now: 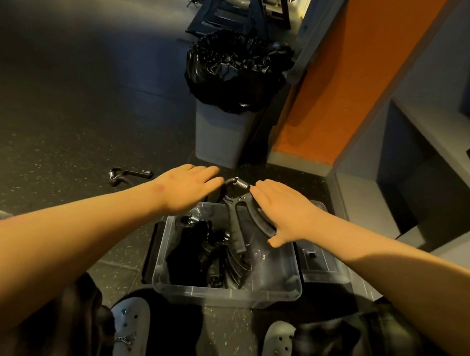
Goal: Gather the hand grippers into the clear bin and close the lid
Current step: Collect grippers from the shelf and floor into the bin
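Dim, warm light; wide-angle warping; soft blur.

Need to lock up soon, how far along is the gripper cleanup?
Several grippers already lie in the clear bin. The right hand holds another gripper over it. A stray gripper is left on the floor, and the lid is off, beside the bin.

Grey trash can (220, 139) lined with black bag (235, 69) at twelve o'clock; orange pillar (344, 73) at one; grey shelf (436, 134) at three.
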